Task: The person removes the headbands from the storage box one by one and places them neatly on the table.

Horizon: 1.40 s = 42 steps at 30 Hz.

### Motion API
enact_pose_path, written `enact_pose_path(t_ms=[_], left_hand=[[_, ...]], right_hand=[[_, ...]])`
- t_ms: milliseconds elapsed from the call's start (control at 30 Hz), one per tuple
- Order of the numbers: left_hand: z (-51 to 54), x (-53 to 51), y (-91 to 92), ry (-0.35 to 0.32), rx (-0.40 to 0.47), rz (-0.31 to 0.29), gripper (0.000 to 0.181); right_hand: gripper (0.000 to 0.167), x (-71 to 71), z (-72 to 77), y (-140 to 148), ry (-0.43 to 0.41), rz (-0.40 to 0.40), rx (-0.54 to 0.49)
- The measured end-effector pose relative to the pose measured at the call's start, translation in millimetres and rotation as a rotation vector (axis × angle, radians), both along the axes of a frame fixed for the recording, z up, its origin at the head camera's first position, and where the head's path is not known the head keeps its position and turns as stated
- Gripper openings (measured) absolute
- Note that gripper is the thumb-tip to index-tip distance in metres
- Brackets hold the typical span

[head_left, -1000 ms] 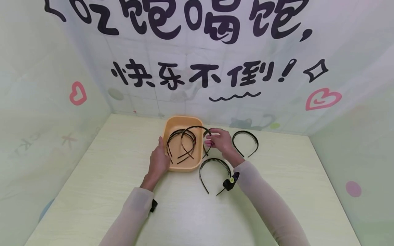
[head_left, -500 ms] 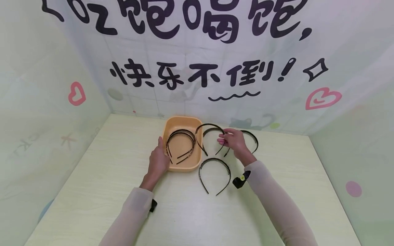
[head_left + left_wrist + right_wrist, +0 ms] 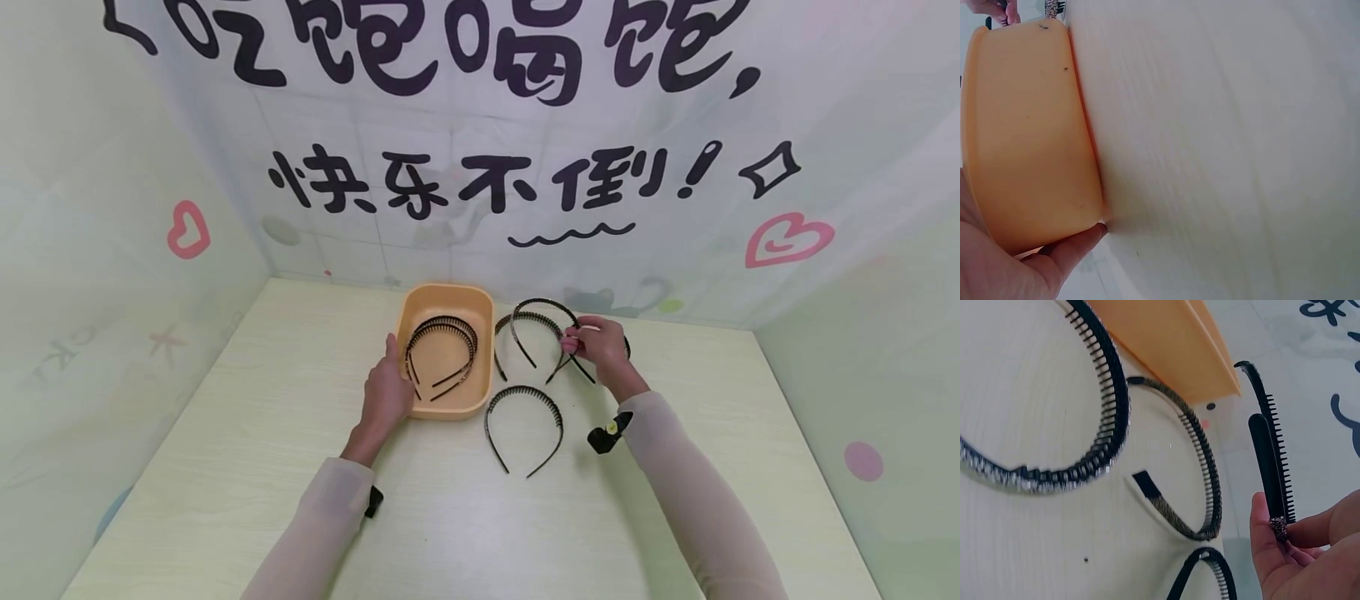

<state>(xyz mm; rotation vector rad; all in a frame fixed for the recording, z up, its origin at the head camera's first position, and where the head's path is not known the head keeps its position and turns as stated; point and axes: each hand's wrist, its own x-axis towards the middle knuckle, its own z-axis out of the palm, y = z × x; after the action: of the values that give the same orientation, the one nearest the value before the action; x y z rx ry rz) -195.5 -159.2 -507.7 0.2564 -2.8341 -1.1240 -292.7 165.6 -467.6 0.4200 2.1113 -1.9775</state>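
My left hand (image 3: 387, 392) grips the left side of an orange plastic tray (image 3: 450, 414); in the left wrist view, fingers (image 3: 1079, 250) curl round the tray's wall (image 3: 1029, 137). Two black toothed headbands (image 3: 442, 323) lie inside it, overlapping. To the tray's right, my right hand (image 3: 606, 346) pinches one side of another black headband (image 3: 550, 301), raised above the table. In the right wrist view, this headband (image 3: 1269, 469) appears edge-on, with a glittery part between thumb and fingers. Below it rests a headband (image 3: 497, 362) beside the tray; a further one (image 3: 628, 348) is mostly hidden behind the hand.
Nearer the front lies another headband (image 3: 524, 388) on the pale wooden table (image 3: 465, 517), its ends toward me. A printed wall sheet (image 3: 450, 250) stands close behind the tray, and further sheets rise at both sides.
My right hand has moved rightward with the pinched headband, from over the tray to above the headbands at its right. The left hand and tray have stayed put.
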Motion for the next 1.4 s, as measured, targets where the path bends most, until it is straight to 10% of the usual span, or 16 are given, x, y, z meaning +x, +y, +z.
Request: enact_pose_path(t_ms=[1400], left_hand=[[2.7, 1.9, 1.8, 0.009, -0.007, 0.015, 0.080]], right_hand=[[0.051, 1.8, -14.5, 104.3, -0.017, -0.130, 0.009]])
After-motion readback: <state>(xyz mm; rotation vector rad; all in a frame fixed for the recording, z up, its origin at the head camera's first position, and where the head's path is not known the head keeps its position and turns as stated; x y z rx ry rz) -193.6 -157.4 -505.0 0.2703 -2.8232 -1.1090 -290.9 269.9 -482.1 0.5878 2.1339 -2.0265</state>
